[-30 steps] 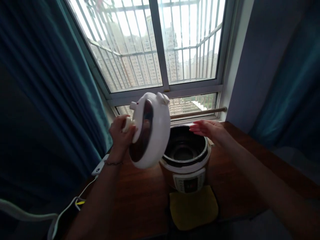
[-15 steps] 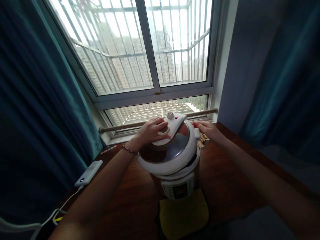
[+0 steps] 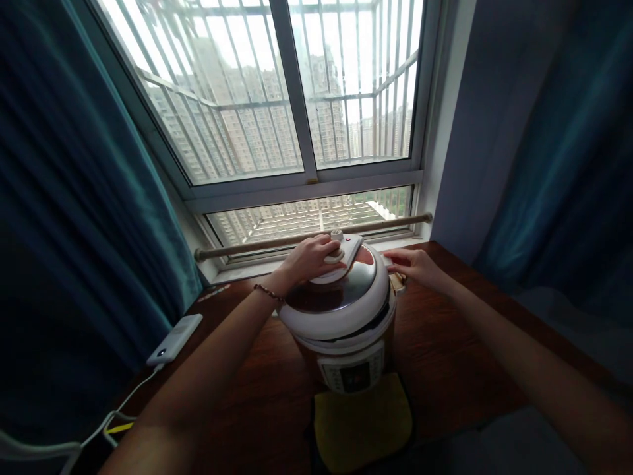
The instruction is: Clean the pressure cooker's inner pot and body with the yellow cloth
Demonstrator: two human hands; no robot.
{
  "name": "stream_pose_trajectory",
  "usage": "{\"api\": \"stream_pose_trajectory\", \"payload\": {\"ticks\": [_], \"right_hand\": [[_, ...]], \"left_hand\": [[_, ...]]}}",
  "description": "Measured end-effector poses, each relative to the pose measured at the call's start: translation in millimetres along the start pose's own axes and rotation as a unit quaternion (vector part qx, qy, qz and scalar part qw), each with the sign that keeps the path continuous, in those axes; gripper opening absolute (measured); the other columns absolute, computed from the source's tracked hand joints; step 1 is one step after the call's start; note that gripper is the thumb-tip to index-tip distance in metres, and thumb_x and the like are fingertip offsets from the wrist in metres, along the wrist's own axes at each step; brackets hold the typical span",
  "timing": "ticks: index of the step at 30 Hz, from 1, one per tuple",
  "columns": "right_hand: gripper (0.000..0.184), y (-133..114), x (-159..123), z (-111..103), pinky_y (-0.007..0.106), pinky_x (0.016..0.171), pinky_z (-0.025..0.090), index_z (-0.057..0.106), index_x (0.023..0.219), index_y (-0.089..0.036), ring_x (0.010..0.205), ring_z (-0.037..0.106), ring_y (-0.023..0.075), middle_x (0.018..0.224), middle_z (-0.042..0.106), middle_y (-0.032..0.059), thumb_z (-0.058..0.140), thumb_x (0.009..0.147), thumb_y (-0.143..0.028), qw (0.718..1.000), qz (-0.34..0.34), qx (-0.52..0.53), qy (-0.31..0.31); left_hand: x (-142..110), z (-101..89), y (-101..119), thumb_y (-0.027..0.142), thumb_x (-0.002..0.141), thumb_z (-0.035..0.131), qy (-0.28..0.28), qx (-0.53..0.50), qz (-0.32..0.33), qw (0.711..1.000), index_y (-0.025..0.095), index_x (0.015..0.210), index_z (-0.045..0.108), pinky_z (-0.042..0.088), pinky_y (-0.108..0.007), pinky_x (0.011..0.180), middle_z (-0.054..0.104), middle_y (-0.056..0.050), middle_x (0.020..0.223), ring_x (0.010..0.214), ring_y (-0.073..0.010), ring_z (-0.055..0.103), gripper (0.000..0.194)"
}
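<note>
An electric pressure cooker (image 3: 355, 373) with a control panel on its front stands on the wooden table. Its lid (image 3: 341, 318), a shiny dome with a white rim, lies on top slightly tilted, with a dark gap showing at the front right. My left hand (image 3: 310, 256) is closed around the lid handle (image 3: 341, 264). At the lid's right edge, my right hand (image 3: 414, 265) pinches the white side tab (image 3: 386, 262). Just below those fingers a brownish side piece (image 3: 398, 284) sticks out from the cooker body.
A yellow cloth (image 3: 363, 422) lies in front of the cooker. On the left are a white power bank (image 3: 175, 340) and its white cable (image 3: 131, 399). A horizontal rail (image 3: 247, 249) runs behind, below the barred window. Blue curtains (image 3: 74, 198) hang at both sides.
The lid has shifted slightly down and to the right, and its handle has turned a little. My left hand moved with it. My right hand has dropped slightly at the side tab.
</note>
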State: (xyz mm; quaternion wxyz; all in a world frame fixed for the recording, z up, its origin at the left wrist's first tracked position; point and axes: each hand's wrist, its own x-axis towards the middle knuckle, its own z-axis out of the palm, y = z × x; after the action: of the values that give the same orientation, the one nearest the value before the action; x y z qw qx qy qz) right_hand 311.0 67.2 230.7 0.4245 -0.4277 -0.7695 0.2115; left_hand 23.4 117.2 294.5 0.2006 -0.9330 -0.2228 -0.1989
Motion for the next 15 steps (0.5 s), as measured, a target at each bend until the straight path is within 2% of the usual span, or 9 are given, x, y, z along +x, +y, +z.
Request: {"api": "stream_pose_trajectory", "payload": {"ticks": [8,15], "right_hand": [[0.036,11,-10,-2,0.034,0.089,0.047,0.066,0.109,-0.02,0.102,0.06,0.0236,0.109,0.066,0.0035,0.063,0.075,-0.033,1.0,-0.005,0.024,-0.014],[0.04,22,-9,-5,0.033,0.086,0.047,0.063,0.113,-0.019,0.101,0.06,0.0237,0.111,0.065,0.004,0.061,0.075,-0.032,0.999,0.005,-0.007,-0.037]], "left_hand": [[6,8.0,9,0.056,0.084,0.043,-0.015,-0.02,-0.001,1.0,0.017,0.085,0.056,0.042,-0.026,0.068,0.055,-0.005,0.084,0.075,-0.0156,0.052,0.042],[6,15.0,15,0.057,0.084,0.042,-0.031,-0.015,-0.018,0.999,0.016,0.095,0.056,0.042,-0.027,0.069,0.057,-0.007,0.089,0.079,-0.0172,0.054,0.044]]}}
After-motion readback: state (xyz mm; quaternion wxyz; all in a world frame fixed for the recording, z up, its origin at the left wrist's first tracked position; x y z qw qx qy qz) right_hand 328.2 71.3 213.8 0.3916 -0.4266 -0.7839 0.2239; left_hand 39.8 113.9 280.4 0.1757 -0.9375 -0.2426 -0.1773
